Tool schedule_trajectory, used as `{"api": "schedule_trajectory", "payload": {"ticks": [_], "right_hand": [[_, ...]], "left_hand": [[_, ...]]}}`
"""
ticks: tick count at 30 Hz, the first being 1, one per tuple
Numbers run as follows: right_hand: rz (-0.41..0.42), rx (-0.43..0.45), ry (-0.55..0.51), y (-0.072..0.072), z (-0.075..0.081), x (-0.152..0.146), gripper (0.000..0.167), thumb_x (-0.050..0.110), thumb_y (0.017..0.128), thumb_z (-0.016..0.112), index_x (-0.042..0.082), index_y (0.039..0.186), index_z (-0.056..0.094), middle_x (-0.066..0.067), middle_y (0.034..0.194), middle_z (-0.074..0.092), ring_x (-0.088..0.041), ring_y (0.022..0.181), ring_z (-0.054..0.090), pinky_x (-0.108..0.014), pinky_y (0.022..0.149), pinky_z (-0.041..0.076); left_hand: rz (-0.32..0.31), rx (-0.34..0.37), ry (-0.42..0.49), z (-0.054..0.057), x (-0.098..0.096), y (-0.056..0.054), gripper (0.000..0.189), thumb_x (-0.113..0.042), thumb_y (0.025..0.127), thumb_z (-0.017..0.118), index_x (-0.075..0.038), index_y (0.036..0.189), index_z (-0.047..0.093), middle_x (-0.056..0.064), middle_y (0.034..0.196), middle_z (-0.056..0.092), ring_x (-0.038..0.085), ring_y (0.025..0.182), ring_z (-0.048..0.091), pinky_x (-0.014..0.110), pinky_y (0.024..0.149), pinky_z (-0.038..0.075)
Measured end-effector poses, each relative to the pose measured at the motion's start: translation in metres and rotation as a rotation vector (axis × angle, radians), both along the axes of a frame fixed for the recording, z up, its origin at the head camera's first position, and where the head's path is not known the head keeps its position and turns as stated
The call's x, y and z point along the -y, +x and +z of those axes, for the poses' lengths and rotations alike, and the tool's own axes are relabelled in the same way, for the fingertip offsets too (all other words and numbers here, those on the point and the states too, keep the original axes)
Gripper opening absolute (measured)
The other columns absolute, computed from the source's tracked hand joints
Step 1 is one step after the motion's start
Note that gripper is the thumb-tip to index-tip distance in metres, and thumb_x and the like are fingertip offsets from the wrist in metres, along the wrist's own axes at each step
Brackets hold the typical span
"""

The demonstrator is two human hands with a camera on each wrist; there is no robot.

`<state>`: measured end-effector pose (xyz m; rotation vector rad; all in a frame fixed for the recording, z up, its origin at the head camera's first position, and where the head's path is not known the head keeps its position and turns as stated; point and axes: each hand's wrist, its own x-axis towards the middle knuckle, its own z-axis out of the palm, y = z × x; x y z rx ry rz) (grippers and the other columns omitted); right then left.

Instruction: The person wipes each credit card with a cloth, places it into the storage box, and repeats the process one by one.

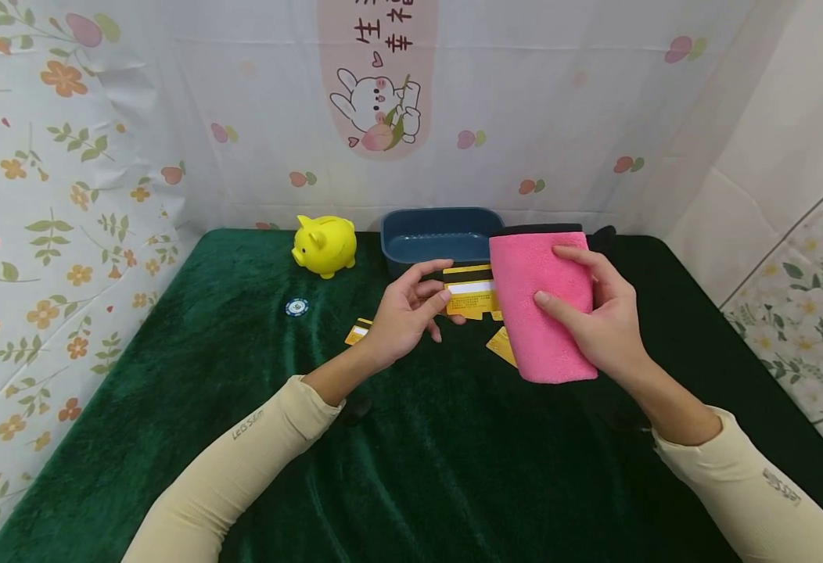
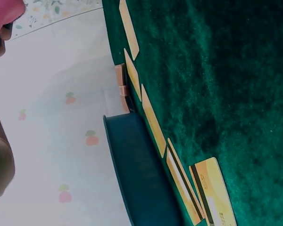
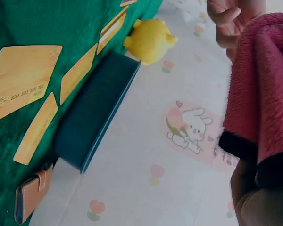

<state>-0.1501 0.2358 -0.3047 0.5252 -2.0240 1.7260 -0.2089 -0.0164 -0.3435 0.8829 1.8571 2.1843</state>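
Observation:
In the head view my left hand [image 1: 406, 314] pinches a yellow bank card [image 1: 471, 291] between thumb and fingers, its dark stripe along the top. My right hand [image 1: 607, 317] grips a folded pink towel [image 1: 540, 320] with a black edge, thumb on the near face. The towel's left edge meets the card's right end; whether they touch I cannot tell. Both hands are raised above the green cloth. On it lie other bank cards [image 1: 503, 346], some hidden behind the towel and left hand. The right wrist view shows the towel [image 3: 262, 89] hanging in folds.
A blue bin [image 1: 440, 234] stands at the back, with a yellow piggy bank [image 1: 325, 244] to its left. A poker chip [image 1: 296, 307] lies in front of the piggy bank. A brown wallet [image 3: 34, 193] lies beside the bin, near several spread cards [image 3: 26, 80].

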Motion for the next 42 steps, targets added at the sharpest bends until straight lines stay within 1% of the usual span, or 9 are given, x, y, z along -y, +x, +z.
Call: {"api": "schedule_trajectory", "payload": {"ticks": [3, 6, 9, 11, 14, 21, 32, 37, 42], "right_hand": [[0.0, -0.014, -0.017, 0.001, 0.0, -0.003, 0.052, -0.019, 0.081, 0.063, 0.003, 0.128, 0.057, -0.009, 0.119, 0.058, -0.02, 0.098, 0.061, -0.02, 0.071, 0.057], [0.025, -0.041, -0.018, 0.003, -0.001, -0.005, 0.05, -0.021, 0.08, 0.062, 0.0, 0.124, 0.056, -0.009, 0.118, 0.058, -0.02, 0.097, 0.061, -0.02, 0.071, 0.057], [0.026, -0.054, -0.003, 0.004, -0.001, -0.007, 0.049, -0.021, 0.079, 0.061, -0.002, 0.124, 0.056, -0.009, 0.118, 0.058, -0.02, 0.097, 0.061, -0.019, 0.071, 0.056], [-0.009, -0.041, 0.021, 0.005, 0.0, -0.007, 0.051, -0.019, 0.081, 0.062, 0.0, 0.127, 0.059, -0.007, 0.118, 0.06, -0.019, 0.096, 0.061, -0.019, 0.07, 0.056], [-0.083, -0.004, 0.058, 0.008, 0.0, -0.007, 0.052, -0.016, 0.082, 0.064, 0.004, 0.131, 0.063, -0.004, 0.115, 0.062, -0.018, 0.093, 0.06, -0.018, 0.068, 0.055], [-0.135, 0.047, 0.108, 0.01, 0.001, -0.009, 0.05, -0.012, 0.086, 0.062, 0.005, 0.133, 0.063, -0.002, 0.112, 0.063, -0.015, 0.087, 0.06, -0.018, 0.066, 0.055], [-0.195, 0.154, 0.277, 0.013, 0.004, -0.003, 0.056, 0.008, 0.087, 0.075, 0.015, 0.139, 0.056, 0.001, 0.118, 0.055, -0.018, 0.096, 0.058, -0.022, 0.065, 0.056], [-0.201, 0.142, 0.304, 0.014, 0.004, -0.002, 0.056, 0.008, 0.086, 0.076, 0.015, 0.138, 0.057, 0.001, 0.119, 0.055, -0.018, 0.095, 0.059, -0.022, 0.065, 0.057], [-0.204, 0.09, 0.317, 0.016, 0.001, -0.002, 0.055, 0.002, 0.084, 0.076, 0.012, 0.135, 0.059, 0.004, 0.119, 0.057, -0.017, 0.097, 0.059, -0.02, 0.066, 0.056]], "left_hand": [[-0.023, 0.01, 0.032, 0.0, 0.0, 0.0, 0.042, 0.0, 0.102, 0.051, -0.003, 0.143, 0.044, 0.027, 0.115, 0.064, 0.017, 0.079, 0.072, 0.024, 0.053, 0.054], [-0.032, 0.015, 0.048, 0.0, 0.001, 0.0, 0.043, 0.002, 0.101, 0.051, -0.003, 0.144, 0.044, 0.027, 0.117, 0.064, 0.016, 0.079, 0.072, 0.024, 0.057, 0.056], [-0.021, 0.007, 0.046, 0.001, 0.002, -0.001, 0.046, 0.004, 0.1, 0.053, -0.003, 0.144, 0.044, 0.026, 0.118, 0.063, 0.023, 0.081, 0.073, 0.025, 0.062, 0.057], [-0.013, 0.004, 0.04, 0.0, 0.003, -0.002, 0.048, 0.006, 0.098, 0.054, -0.003, 0.144, 0.044, 0.026, 0.118, 0.063, 0.032, 0.083, 0.073, 0.026, 0.065, 0.057], [-0.015, 0.011, 0.028, -0.001, 0.005, -0.003, 0.052, 0.008, 0.096, 0.056, -0.003, 0.145, 0.042, 0.026, 0.118, 0.064, 0.037, 0.085, 0.072, 0.027, 0.067, 0.058], [-0.055, 0.017, 0.033, -0.001, 0.007, -0.004, 0.053, 0.011, 0.094, 0.056, 0.001, 0.144, 0.041, 0.028, 0.121, 0.062, 0.018, 0.082, 0.073, 0.026, 0.069, 0.058], [-0.11, 0.012, 0.058, 0.0, 0.009, -0.005, 0.055, 0.016, 0.09, 0.058, 0.004, 0.14, 0.039, 0.027, 0.117, 0.06, 0.014, 0.083, 0.071, 0.026, 0.069, 0.056], [-0.122, 0.002, 0.056, -0.002, 0.01, -0.006, 0.057, 0.018, 0.089, 0.059, 0.004, 0.141, 0.04, 0.027, 0.117, 0.06, 0.014, 0.083, 0.071, 0.025, 0.069, 0.056], [-0.098, -0.037, 0.021, -0.003, 0.011, -0.007, 0.058, 0.017, 0.088, 0.062, 0.005, 0.14, 0.041, 0.029, 0.118, 0.061, 0.014, 0.086, 0.069, 0.026, 0.07, 0.057]]}}
